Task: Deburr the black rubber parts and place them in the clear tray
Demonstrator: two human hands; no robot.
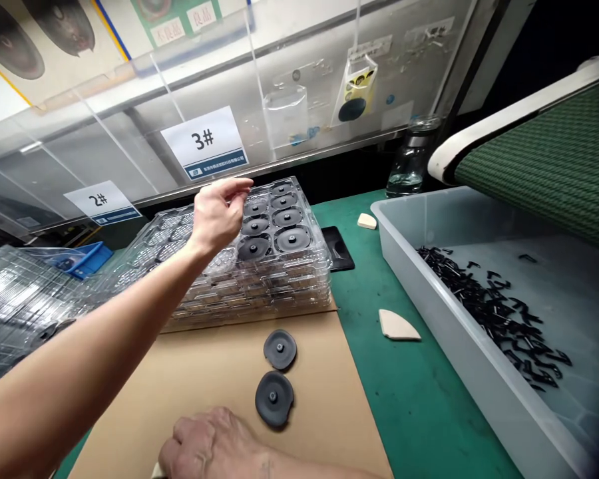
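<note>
My left hand [218, 211] reaches over the top clear plastic tray [304, 259] of a stack. Its thumb and forefinger are close together near the back row; whatever lies between them, if anything, is hidden. Black round parts [292, 238], each with a small centre stud, fill the tray's right-hand cells. Low in the view, my right hand [207, 444] is curled on the brown cardboard [329, 372], its fingertips hidden. A beige edge [157, 471] peeks out beside it. Two loose black discs, an upper disc [280, 349] and a lower disc [274, 399], lie just beyond that hand.
A grey bin [409, 266] of small black pieces [499, 313] stands at right, under a green conveyor belt [544, 159]. Beige wedges [397, 326] lie on the green mat [369, 266]. A glass jar [412, 159] stands behind. More clear trays [24, 293] are at left.
</note>
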